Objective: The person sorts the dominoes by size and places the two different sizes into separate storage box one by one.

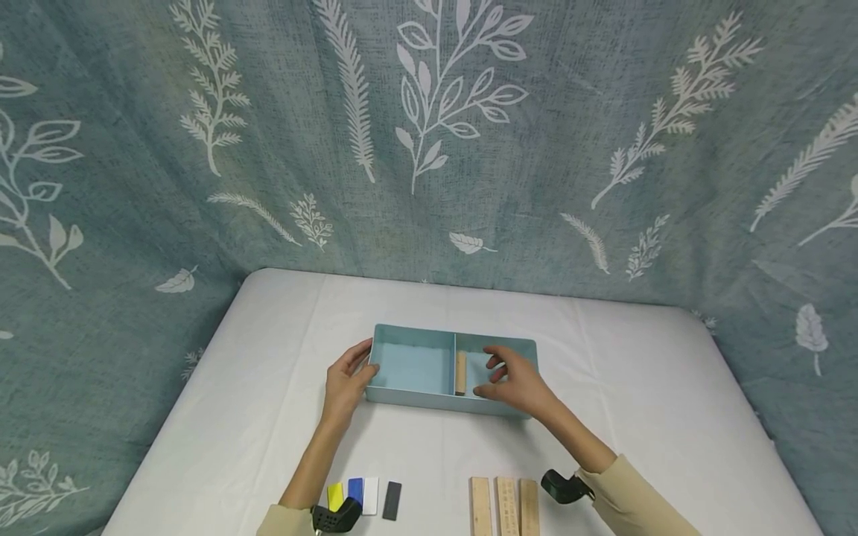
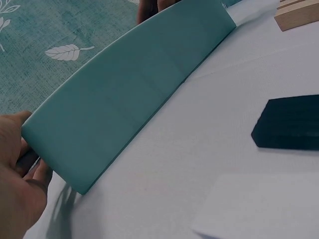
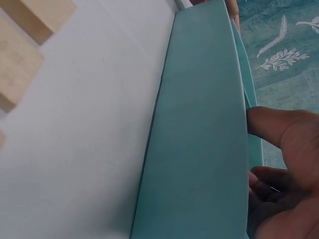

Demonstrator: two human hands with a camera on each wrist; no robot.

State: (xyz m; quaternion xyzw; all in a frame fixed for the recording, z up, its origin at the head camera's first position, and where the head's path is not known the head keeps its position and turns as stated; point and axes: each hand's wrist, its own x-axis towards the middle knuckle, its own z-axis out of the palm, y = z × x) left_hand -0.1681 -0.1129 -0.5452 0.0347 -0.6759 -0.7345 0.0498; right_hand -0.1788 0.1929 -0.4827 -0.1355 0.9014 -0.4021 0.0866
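Note:
A blue-green two-compartment box (image 1: 412,370) lies lengthwise on the white table. My left hand (image 1: 348,380) grips its left end, the thumb over the rim and the fingers along the outer wall; the left wrist view shows this hand (image 2: 22,174) at the box corner. Inside the right compartment, a wooden block (image 1: 460,374) lies along the divider. My right hand (image 1: 519,383) reaches over the front wall into that compartment, to the right of the block, fingers bent and apart with nothing seen between them. In the right wrist view, the box's front wall (image 3: 194,124) hides its fingertips.
Nearer me on the table lie yellow (image 1: 335,496), blue (image 1: 355,489), white (image 1: 370,496) and black (image 1: 392,500) flat pieces. Three wooden blocks (image 1: 507,506) lie side by side to their right. A patterned curtain (image 1: 429,223) hangs behind the table.

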